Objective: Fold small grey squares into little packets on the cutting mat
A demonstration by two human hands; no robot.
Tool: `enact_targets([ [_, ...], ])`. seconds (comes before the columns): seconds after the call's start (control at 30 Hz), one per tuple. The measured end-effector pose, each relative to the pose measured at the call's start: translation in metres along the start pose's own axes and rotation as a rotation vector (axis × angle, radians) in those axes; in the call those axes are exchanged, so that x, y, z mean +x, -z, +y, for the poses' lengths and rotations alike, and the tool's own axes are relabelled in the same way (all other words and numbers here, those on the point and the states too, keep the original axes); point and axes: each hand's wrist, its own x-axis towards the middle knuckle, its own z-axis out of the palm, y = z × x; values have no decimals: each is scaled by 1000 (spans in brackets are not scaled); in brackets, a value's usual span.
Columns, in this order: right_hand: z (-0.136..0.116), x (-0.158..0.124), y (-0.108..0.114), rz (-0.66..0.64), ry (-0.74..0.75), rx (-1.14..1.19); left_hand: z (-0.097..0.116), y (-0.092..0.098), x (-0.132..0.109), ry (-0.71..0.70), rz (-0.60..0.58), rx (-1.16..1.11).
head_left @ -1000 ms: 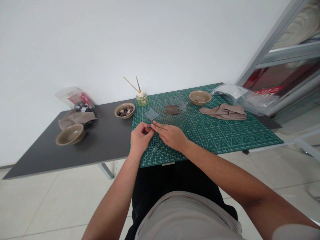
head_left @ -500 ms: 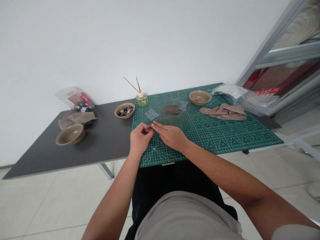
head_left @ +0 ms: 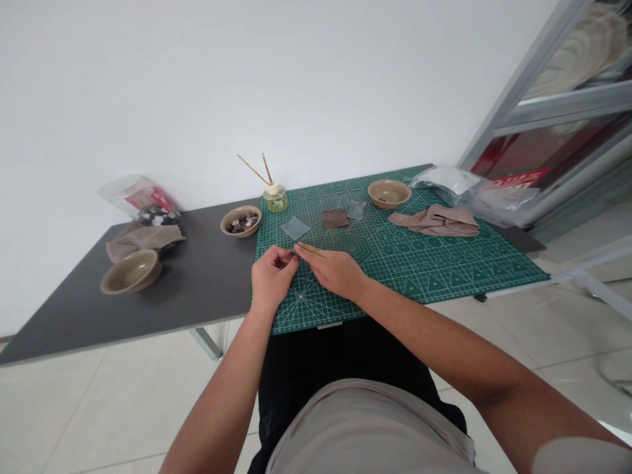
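Over the green cutting mat [head_left: 375, 270], my left hand [head_left: 271, 276] is closed in a pinch on a small dark stone-like piece [head_left: 295, 250], mostly covered by fingers. From the other side, my right hand [head_left: 338, 273] has its fingers pressed together with their tips on the same piece; its thumb is hidden. Just beyond the fingertips lies a grey-blue square sheet [head_left: 295, 228], apparently sandpaper. Farther right are a brown square sheet [head_left: 335, 218] and a smaller grey one [head_left: 356, 210]. A tan bowl of small stones [head_left: 241, 222] stands left of the mat.
A reed diffuser [head_left: 275, 197] stands at the mat's back left. To the right are a tan bowl [head_left: 390, 192], a crumpled brown cloth [head_left: 437, 220] and clear plastic packaging [head_left: 474, 187]. At left sit another bowl [head_left: 131, 271], a cloth [head_left: 143, 241] and a plastic bag of stones [head_left: 143, 199].
The camera view has shifted slightly, so the table things sit a little farther left. My hands stay together on the small piece, with barely any change in the fingers.
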Motion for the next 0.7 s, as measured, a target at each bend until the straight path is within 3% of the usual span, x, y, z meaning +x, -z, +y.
enact_targets([
  [0.27,8,0,-3,96,20,166,3,0,0,-10,-10,-33],
  [0.47,9,1,1,88,-52,251,1,-1,-1,3,-21,-69],
  [0.7,13,4,4,92,-127,468,2,0,-1,-75,2,-36],
])
